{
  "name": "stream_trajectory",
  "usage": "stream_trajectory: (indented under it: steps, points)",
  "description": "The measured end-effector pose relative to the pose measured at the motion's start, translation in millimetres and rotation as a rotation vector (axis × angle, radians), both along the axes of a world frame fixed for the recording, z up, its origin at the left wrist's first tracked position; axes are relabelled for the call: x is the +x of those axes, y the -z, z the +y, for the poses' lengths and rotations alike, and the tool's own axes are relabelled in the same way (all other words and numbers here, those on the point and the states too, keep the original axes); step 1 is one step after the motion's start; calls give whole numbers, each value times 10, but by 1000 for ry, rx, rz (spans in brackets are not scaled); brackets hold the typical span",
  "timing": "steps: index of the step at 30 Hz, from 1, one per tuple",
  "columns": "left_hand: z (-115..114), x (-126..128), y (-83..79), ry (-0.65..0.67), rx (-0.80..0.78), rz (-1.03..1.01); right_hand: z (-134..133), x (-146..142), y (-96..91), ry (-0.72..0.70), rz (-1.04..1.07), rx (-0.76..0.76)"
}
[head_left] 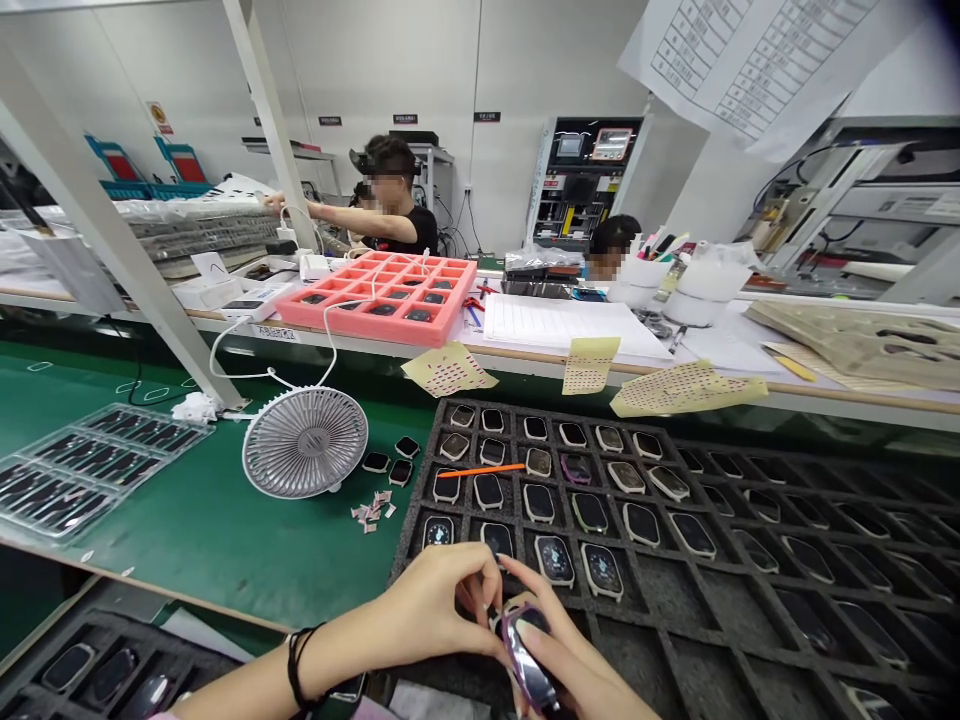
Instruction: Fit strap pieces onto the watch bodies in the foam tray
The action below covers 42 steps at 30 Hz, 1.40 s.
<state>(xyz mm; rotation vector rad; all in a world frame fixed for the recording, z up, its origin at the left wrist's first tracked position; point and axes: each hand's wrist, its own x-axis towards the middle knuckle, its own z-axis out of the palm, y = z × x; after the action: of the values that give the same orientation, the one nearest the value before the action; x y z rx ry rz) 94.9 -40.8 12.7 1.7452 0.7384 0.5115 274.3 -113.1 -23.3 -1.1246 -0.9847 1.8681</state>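
Note:
A smartwatch case (534, 665) with a dark, shiny face and a purplish rim is held tilted low in the view. My right hand (574, 650) wraps round it, the thumb lying across the face. Bent in a pinch, the fingers of my left hand (450, 600) meet the watch's left edge; their tips are partly hidden. A black band circles the left wrist. Just beyond both hands lies a dark foam tray (679, 590) with watch cases in its compartments, some with lit screens (555, 560). An orange stick (481, 470) rests across the tray.
A grey fan (306, 442) stands on the green mat, beside a few loose watches (400, 470) and small paper bits (371, 512). Clear plastic trays (90, 465) lie left. A shelf behind bears a pink foam tray (375, 330) and papers. Another person (397, 215) works beyond.

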Motion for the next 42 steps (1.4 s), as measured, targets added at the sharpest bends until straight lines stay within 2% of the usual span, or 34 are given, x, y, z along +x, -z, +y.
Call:
stream_trajectory:
  steps: [2, 5, 8, 11, 13, 15, 17, 19, 21, 23, 25, 34, 37, 39, 42]
  points:
    - [-16, 6, 16, -6, -23, 0, -17, -37, 2, 25, 29, -23]
    - [-59, 21, 13, -35, 11, -31, 19, -138, 21, 37, 189, -113]
    - [-51, -7, -68, -20, 13, -3, 101, -213, 21, 38, 358, -185]
    - [94, -172, -180, -20, -40, 59, 166, -169, -36, 93, 425, -223]
    - [261, -368, -189, -124, 65, 183, 185, -86, -85, 128, 443, -248]
    - [448, -591, -92, -289, 272, 426, 192, -5, -115, 158, 450, -267]
    - [613, -785, 104, -379, 395, 706, 193, 43, -118, 184, 445, -275]
    - [730, -910, 339, -360, 448, 917, 196, 51, -106, 189, 439, -283]
    - [800, -961, 537, -331, 457, 975, 198, 33, -95, 174, 438, -298]
    - [846, -964, 658, -313, 454, 981, 197, 13, -98, 154, 441, -314]
    - [891, -950, 710, -309, 446, 992, 192, 5, -115, 141, 445, -318]
    - [1015, -915, 751, -347, 351, 955, 202, 19, -132, 162, 435, -308]
    - [986, -891, 674, -373, 313, 896, 218, 12, -150, 162, 420, -301]
    - [937, -874, 566, -404, 309, 856, 228, 10, -175, 158, 421, -304]
    - [780, -814, 336, -545, 458, 582, 236, 4, -218, 166, 428, -300]
